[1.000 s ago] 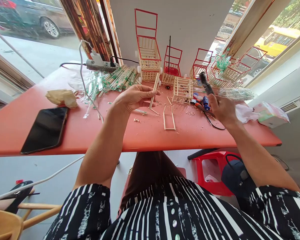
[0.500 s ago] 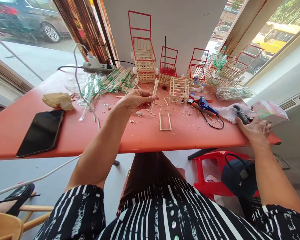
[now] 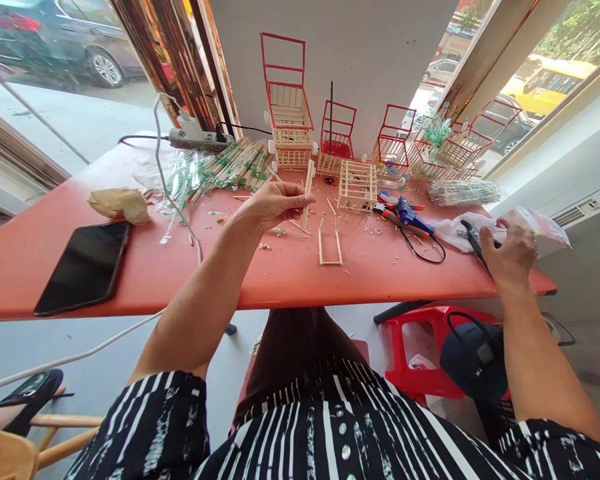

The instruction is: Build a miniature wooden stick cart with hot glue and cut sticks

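Note:
My left hand (image 3: 286,203) is closed in a pinch round a few thin wooden sticks (image 3: 308,193), held upright above the red table (image 3: 280,280). On the tabletop, just right of that hand, lies a small U-shaped stick frame (image 3: 331,261). Over at the table's right end, my right hand (image 3: 513,253) has its thumb and fingers apart. It is beside dark-handled pliers (image 3: 474,241), whose handles partly pass behind the thumb; no firm grip on them shows. Behind the U-shaped frame stands a slatted stick basket (image 3: 357,185).
Red-trimmed miniature stick carts (image 3: 291,120) line the back wall. A blue glue gun (image 3: 411,215) lies right of centre, near a plastic bag (image 3: 450,230). Bundled sticks (image 3: 240,163), a power strip (image 3: 200,139) and a phone (image 3: 85,267) occupy the left side. A white cable (image 3: 180,207) crosses there.
My right hand has shifted slightly left, and its fingers have lifted and spread. More of the pliers now shows beside the thumb. The left hand still holds its sticks, now tilted less.

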`<state>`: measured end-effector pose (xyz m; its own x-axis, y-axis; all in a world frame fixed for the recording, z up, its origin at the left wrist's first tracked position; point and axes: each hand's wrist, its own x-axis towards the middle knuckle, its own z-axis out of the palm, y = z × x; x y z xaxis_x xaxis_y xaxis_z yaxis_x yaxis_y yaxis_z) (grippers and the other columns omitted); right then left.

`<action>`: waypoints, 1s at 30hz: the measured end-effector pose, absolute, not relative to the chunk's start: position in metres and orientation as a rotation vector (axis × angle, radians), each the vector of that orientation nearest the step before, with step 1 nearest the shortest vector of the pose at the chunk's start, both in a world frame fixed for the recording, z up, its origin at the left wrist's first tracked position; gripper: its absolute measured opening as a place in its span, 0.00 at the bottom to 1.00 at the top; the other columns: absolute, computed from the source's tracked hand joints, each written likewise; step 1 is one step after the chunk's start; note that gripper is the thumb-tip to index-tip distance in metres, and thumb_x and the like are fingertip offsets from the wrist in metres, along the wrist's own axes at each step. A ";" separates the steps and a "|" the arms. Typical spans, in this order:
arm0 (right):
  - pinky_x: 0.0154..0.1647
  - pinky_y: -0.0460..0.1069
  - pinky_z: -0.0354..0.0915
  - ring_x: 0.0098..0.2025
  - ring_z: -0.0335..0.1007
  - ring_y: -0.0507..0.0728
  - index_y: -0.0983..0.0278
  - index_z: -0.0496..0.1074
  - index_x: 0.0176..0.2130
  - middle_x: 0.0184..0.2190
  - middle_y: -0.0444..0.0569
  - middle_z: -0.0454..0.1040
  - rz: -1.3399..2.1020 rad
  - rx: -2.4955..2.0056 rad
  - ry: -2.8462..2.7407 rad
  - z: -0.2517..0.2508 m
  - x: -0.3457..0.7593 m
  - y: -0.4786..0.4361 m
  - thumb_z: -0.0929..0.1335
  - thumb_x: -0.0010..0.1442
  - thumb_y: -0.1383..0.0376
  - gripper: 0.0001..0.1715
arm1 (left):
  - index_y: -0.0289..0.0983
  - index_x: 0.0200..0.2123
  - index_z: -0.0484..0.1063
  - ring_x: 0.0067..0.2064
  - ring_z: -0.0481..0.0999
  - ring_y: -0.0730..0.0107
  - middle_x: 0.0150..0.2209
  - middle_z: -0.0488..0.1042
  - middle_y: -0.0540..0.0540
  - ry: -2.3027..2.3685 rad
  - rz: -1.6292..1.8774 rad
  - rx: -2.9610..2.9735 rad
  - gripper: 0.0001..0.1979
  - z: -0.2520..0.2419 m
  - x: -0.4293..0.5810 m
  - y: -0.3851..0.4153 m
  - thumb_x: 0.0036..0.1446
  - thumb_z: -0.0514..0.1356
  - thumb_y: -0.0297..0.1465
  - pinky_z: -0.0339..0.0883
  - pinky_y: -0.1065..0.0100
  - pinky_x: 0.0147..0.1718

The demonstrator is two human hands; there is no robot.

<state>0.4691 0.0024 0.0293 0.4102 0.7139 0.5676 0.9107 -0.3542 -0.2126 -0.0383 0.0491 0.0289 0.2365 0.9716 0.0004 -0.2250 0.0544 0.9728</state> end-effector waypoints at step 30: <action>0.36 0.49 0.68 0.32 0.72 0.52 0.61 0.76 0.33 0.29 0.43 0.77 0.947 -0.850 -1.839 0.030 0.199 0.054 0.79 0.57 0.40 0.28 | 0.35 0.26 0.83 0.24 0.70 0.75 0.22 0.75 0.49 0.863 1.047 1.553 0.22 0.021 0.003 0.037 0.42 0.79 0.48 0.66 0.72 0.24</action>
